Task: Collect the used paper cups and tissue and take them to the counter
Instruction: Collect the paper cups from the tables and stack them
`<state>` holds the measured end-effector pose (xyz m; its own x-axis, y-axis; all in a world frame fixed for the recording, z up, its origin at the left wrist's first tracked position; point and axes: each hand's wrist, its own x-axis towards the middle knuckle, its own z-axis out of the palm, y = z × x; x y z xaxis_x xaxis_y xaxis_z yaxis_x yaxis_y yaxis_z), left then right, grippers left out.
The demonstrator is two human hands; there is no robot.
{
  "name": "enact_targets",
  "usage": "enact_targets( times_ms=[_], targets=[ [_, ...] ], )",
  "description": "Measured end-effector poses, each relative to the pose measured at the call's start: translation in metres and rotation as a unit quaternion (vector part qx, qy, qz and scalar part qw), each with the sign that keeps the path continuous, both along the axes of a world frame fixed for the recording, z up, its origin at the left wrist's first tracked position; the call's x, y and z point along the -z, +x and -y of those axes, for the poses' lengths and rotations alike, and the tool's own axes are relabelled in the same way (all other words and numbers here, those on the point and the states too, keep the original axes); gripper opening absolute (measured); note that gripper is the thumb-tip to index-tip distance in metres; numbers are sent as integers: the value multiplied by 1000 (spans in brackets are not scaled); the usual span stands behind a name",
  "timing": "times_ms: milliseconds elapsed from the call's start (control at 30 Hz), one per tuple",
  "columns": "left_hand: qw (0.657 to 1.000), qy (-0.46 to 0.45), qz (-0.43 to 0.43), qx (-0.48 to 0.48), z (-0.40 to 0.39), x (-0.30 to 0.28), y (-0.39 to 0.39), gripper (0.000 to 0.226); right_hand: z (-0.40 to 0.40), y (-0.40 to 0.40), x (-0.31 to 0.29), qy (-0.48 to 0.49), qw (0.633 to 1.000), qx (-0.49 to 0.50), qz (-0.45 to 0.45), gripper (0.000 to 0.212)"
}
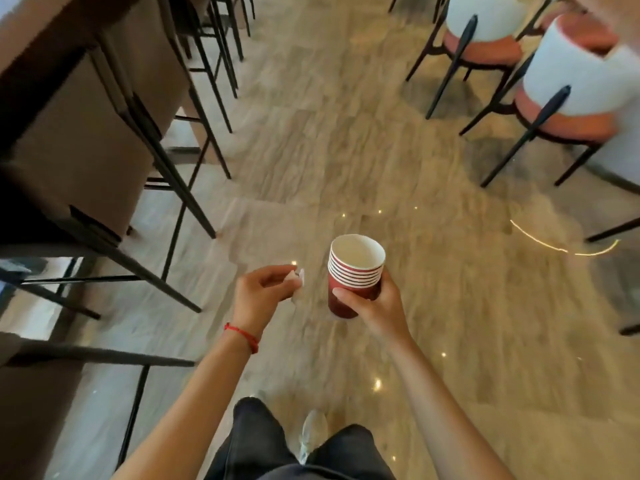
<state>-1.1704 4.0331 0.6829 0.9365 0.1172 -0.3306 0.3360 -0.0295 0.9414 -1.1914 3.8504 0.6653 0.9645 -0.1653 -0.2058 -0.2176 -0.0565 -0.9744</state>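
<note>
A stack of several red paper cups [353,268] with white insides is held upright over the floor, mouth up. My right hand [375,306] grips the stack low on its side, fingers curled round it. To its left, my left hand [261,294] pinches a small crumpled white tissue [298,284] between thumb and fingertips. A red string bracelet sits on my left wrist. The two hands are apart, the tissue a short way left of the cups.
Polished beige marble floor [329,140] stretches ahead. Tall brown bar stools [90,140] with black legs line the left beside a dark counter edge [38,39]. White and orange chairs [571,95] stand at the right. My legs and a shoe show below.
</note>
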Motion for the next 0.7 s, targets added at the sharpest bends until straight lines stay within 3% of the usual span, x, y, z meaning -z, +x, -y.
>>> enact_targets(
  times_ms=[267,700],
  targets=[
    [994,4,-2,106,86,-1,83,22,74,42,8,3,994,111,-1,67],
    [977,-18,26,209,193,-6,285,18,168,202,6,7,973,229,11,65]
  ],
)
